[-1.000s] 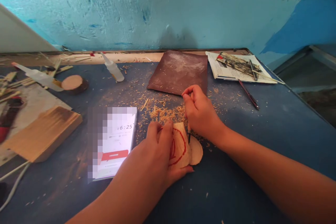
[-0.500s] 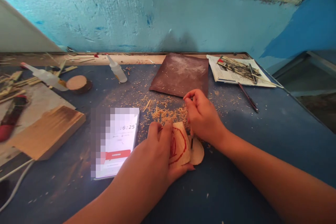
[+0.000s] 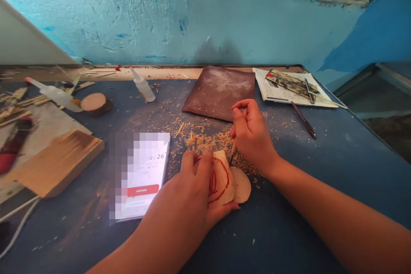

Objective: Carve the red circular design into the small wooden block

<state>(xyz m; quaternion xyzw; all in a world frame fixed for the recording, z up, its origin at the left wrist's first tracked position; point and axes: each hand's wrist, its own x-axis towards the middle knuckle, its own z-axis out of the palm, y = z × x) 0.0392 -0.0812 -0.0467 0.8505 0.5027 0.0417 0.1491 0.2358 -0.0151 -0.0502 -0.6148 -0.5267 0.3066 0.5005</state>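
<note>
Head view: phone [image 3: 150, 177] beside left hand [image 3: 194, 188]; shavings [image 3: 201, 139] beyond.

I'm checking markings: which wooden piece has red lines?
The smaller block in the left hand; the pale disc, larger block and log slice show none.

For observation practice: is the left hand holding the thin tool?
No: the right hand holds the tool; the left hand holds marked wood.
</note>
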